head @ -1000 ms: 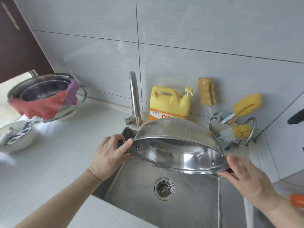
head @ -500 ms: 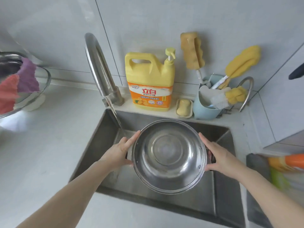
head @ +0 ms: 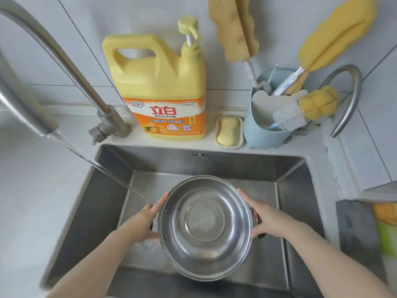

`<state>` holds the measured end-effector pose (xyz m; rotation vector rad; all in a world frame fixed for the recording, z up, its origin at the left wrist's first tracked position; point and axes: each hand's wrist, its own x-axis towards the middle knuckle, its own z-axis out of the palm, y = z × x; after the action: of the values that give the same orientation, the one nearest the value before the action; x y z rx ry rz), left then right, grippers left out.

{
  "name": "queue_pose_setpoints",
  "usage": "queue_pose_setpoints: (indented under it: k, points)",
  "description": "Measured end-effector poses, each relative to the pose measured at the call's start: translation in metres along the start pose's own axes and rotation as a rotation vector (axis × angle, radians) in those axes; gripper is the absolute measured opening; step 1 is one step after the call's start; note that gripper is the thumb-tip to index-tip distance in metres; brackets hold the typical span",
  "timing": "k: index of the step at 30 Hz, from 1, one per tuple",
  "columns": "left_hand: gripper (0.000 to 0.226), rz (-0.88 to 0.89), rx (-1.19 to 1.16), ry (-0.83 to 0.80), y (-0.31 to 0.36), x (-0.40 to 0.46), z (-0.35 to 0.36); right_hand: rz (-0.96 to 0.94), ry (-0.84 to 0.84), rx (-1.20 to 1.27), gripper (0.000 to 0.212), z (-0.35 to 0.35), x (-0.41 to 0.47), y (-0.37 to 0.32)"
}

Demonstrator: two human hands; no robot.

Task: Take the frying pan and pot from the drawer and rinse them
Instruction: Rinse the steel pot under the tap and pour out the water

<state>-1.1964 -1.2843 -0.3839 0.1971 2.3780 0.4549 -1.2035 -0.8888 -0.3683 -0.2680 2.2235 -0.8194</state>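
Between both hands: pot (head: 205, 227) held over the sink (head: 296, 190).
Left hand (head: 142, 222) and right hand (head: 267, 220) grip its side handles, fingers (head: 245, 195) extended along the rim; tap water (head: 111, 175) lands beside the left fingertips.

Both forearms enter from the lower edge of the frame and converge toward the centre, bare to beyond the wrist. The left hand (head: 142, 222) lies against the left side of the pot (head: 205, 229), index finger extended straight along the rim and thumb low against the wall beneath, with its remaining fingers hidden behind the side handle. The right hand (head: 265, 219) mirrors it on the opposite side, index finger straight along the rim, thumb under the dark handle, and wrist level with the left wrist.
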Motion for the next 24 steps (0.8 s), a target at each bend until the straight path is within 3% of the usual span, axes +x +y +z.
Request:
queue_pose_setpoints:
  k: [12, 16, 20, 24]
  points:
    - [0.131, -0.027, -0.027, -0.127, -0.001, 0.038, 0.009, 0.079, -0.065, 0.126, 0.128, 0.008, 0.025, 0.043]
    - [0.115, -0.074, -0.076, -0.091, 0.0, 0.03, 0.008, 0.086, -0.086, 0.18, 0.128, 0.009, 0.031, 0.054]
    - [0.085, -0.168, -0.239, 0.1, -0.008, 0.004, -0.007, 0.08, -0.095, 0.213, 0.127, 0.01, 0.034, 0.058]
    - [0.066, -0.211, -0.382, 0.527, -0.017, -0.024, -0.051, 0.084, -0.114, 0.227, 0.126, 0.009, 0.033, 0.055]
